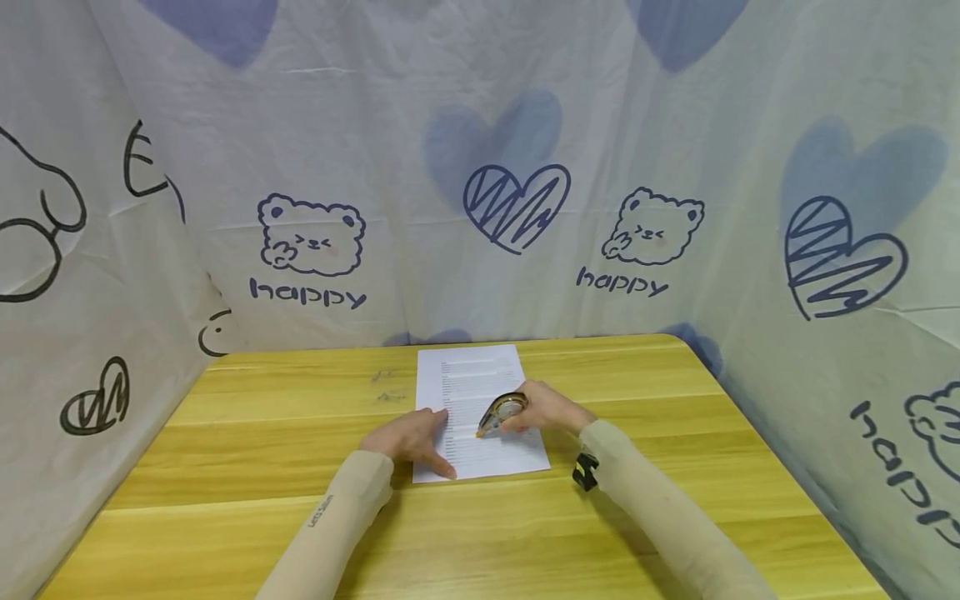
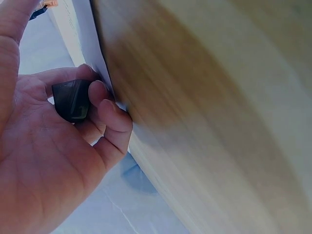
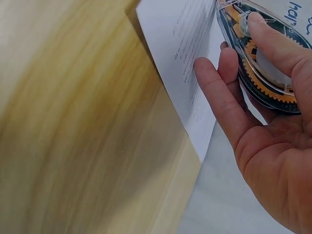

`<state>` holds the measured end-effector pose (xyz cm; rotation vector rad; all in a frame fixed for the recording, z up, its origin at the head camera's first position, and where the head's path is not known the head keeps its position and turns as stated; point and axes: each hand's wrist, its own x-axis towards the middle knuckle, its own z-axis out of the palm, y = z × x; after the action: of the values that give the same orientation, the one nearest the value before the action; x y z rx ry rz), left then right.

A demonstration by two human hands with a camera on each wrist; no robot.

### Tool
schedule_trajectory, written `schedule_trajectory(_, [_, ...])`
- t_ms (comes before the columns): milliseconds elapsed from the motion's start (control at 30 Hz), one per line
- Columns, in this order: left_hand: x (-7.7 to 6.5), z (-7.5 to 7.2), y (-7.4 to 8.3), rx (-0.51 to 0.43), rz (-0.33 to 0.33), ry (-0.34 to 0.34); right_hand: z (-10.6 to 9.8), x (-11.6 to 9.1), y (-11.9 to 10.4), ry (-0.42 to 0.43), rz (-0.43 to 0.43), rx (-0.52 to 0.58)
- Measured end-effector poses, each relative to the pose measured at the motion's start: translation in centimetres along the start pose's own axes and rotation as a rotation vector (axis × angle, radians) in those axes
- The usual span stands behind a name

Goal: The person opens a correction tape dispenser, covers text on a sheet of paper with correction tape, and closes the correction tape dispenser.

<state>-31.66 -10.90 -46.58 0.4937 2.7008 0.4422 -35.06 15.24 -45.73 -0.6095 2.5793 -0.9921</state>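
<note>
A white sheet of printed paper (image 1: 430,379) lies on the wooden table. My right hand (image 1: 553,408) grips a correction tape (image 1: 501,412), clear-cased with orange gears (image 3: 270,80) inside in the right wrist view. Its orange tip is at the printed lines, seemingly touching the page. On the sheet's left edge rests my left hand (image 1: 408,435), thumb spread toward the lower edge. In the left wrist view, the curled fingers of that hand hold a small dark cap (image 2: 71,101) against the palm side; the head view hides this cap.
The wooden table (image 1: 262,467) reaches out on both sides of the paper, with faint dark marks (image 1: 386,387) left of it. A white curtain (image 1: 390,150) with hearts and bears hangs behind and at the sides. A black wrist device (image 1: 585,472) is on the right wrist.
</note>
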Motion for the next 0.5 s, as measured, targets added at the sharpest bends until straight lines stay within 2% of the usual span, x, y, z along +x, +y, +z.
schedule_trajectory(500, [0.13, 0.05, -0.12, 0.011, 0.015, 0.010, -0.22, -0.23, 0.15, 0.006, 0.028, 0.024])
